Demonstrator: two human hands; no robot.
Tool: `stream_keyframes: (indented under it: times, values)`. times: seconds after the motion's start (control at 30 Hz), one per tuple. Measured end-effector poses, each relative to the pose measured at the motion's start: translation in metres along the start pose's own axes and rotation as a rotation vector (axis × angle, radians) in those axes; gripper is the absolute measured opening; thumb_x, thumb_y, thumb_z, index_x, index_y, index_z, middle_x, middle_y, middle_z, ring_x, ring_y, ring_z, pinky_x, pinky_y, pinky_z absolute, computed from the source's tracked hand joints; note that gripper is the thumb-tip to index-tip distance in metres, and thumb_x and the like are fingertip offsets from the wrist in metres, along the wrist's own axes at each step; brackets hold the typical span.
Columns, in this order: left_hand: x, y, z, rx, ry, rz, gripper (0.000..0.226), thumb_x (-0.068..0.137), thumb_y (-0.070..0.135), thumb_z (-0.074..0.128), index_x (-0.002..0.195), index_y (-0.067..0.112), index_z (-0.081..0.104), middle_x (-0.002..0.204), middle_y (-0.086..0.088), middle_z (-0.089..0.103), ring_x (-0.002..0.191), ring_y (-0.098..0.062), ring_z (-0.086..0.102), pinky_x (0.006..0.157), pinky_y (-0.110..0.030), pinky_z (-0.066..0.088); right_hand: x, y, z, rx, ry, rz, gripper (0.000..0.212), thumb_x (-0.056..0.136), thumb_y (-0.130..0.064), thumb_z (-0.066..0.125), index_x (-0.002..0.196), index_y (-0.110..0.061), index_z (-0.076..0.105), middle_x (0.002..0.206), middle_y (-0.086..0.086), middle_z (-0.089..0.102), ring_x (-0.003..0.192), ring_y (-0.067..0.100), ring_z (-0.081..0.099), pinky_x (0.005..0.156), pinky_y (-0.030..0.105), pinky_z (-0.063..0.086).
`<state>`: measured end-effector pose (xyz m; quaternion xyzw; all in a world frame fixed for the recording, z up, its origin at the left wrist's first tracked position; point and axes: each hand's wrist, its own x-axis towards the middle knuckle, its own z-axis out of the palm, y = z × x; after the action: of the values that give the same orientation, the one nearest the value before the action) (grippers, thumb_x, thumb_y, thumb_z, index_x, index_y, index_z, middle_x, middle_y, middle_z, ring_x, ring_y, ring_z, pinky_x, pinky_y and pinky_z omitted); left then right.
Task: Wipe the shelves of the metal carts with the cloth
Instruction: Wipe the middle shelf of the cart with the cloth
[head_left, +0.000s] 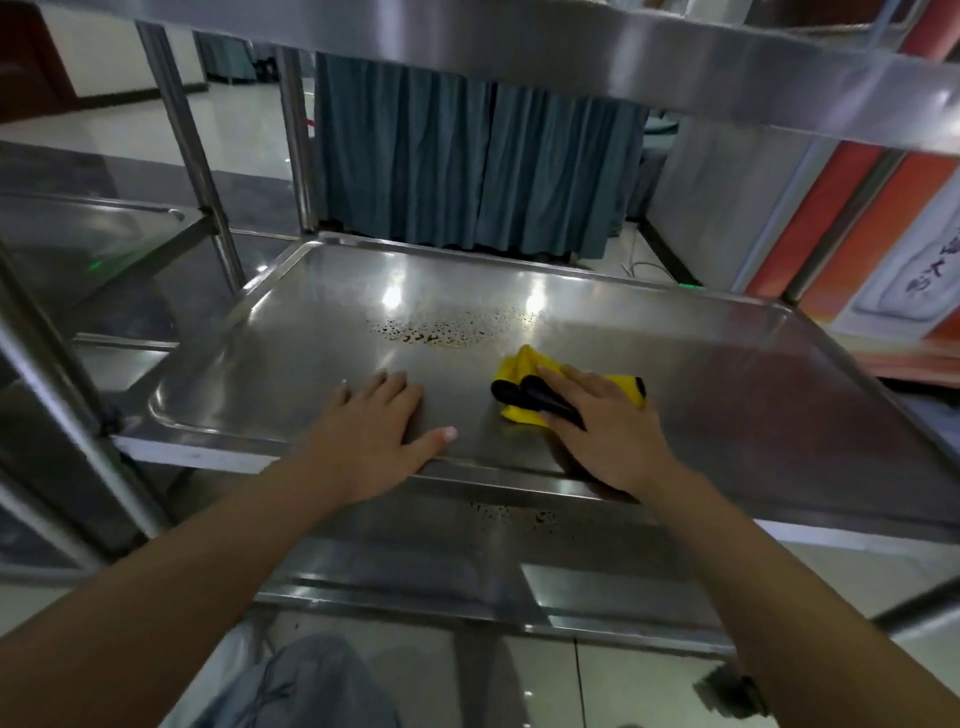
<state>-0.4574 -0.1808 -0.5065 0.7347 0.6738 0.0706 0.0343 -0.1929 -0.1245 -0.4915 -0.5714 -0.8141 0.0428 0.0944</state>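
Middle shelf (701, 353) droplets (441, 327) | left hand (374, 431) flat, fingers spread | right hand (608, 426) presses cloth (524, 384), fingers straight

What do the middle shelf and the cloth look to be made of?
Shelf: polished metal, likely stainless steel; it mirrors ceiling lights and beads droplets. Cloth: soft fabric, perhaps microfibre; yellow, black trim, bunched in folds under the right hand.
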Motion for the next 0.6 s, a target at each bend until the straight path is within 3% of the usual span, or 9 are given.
stream_keyframes:
  times: [0.17,0.3,0.5,0.6]
  values:
    - [0.014,0.012,0.008,0.038,-0.004,0.094,0.098,0.072,0.086,0.005,0.152,0.030,0.014,0.161,0.000,0.011,0.148,-0.020,0.005,0.119,-0.046,0.005,-0.006,0.025,0.003,-0.037,0.048,0.035,0.061,0.088,-0.070,0.030,0.145,-0.053,0.014,0.158,-0.016,0.019,0.144,0.016,0.019,0.108,0.070,0.005]
    - [0.018,0.007,0.012,0.057,0.001,0.096,0.096,0.074,0.086,0.007,0.152,0.031,0.012,0.161,0.001,0.010,0.148,-0.018,0.004,0.118,-0.044,0.003,0.002,0.024,0.007,-0.038,0.074,0.024,0.057,0.091,-0.063,0.033,0.145,-0.052,0.017,0.157,-0.015,0.021,0.143,0.019,0.022,0.107,0.072,0.007]
    - [0.012,0.013,0.001,0.075,-0.042,0.057,0.100,0.074,0.087,0.008,0.153,0.026,0.016,0.161,-0.001,0.013,0.148,-0.020,0.006,0.120,-0.044,0.006,-0.007,0.013,-0.005,0.017,0.032,0.000,0.055,0.095,-0.034,0.050,0.146,-0.039,0.029,0.150,-0.008,0.038,0.141,0.018,0.028,0.114,0.059,0.007]
    - [0.016,0.027,-0.023,0.078,-0.264,-0.010,0.103,0.072,0.087,0.022,0.153,0.022,0.015,0.161,-0.004,0.013,0.147,-0.023,0.011,0.119,-0.045,0.014,-0.025,0.003,-0.038,0.157,-0.098,-0.032,0.058,0.090,-0.018,0.055,0.144,-0.031,0.037,0.139,0.001,0.052,0.133,0.022,0.042,0.114,0.048,0.019]
